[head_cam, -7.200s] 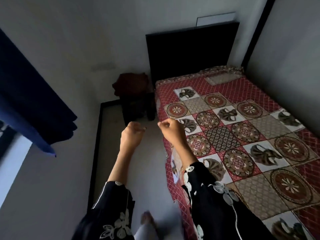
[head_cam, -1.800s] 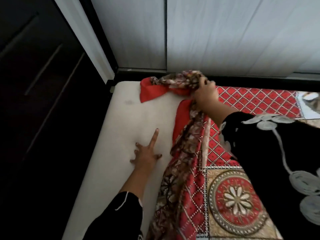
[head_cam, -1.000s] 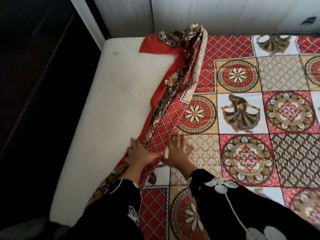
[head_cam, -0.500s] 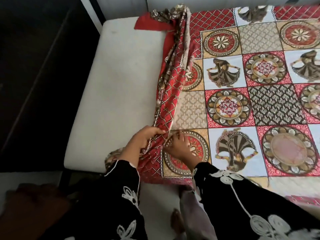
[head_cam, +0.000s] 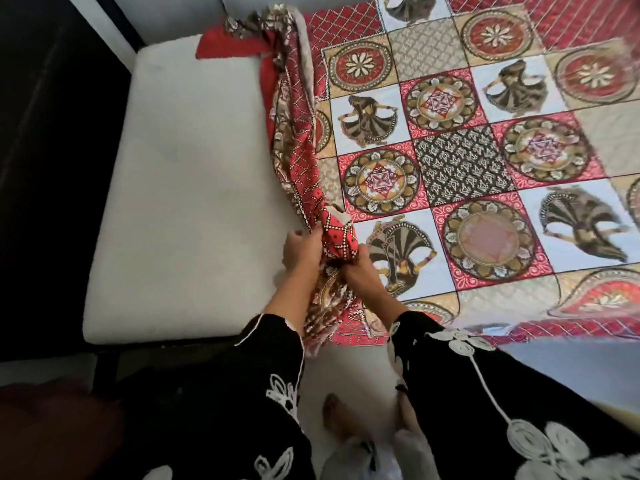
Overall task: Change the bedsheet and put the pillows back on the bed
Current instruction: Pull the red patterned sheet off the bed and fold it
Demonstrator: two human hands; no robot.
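Subject: a patterned red bedsheet [head_cam: 467, 168], lying flat over the right-hand part of the bed. Its left edge is rolled back into a thick gathered band [head_cam: 298, 143] that runs from the far corner down to the near side. Left of that band the white mattress [head_cam: 187, 188] is bare. The left hand [head_cam: 303, 251] and right hand [head_cam: 360, 271] sit close together at the near end of the band. The fingers [head_cam: 362, 254] of both hands are curled tight around the bunched cloth, grasping it. A loose tail of sheet hangs below the hands over the bed's edge toward the floor [head_cam: 346, 375]. Assessment: the removal step is in hand. The old sheet is part stripped and no fresh sheet is in view. The next move calls for a firm two-handed draw toward the right, gathering the cloth while keeping the grip. The far corner [head_cam: 256, 36] looks bunched against the wall and may snag, so freeing it first would be prudent.
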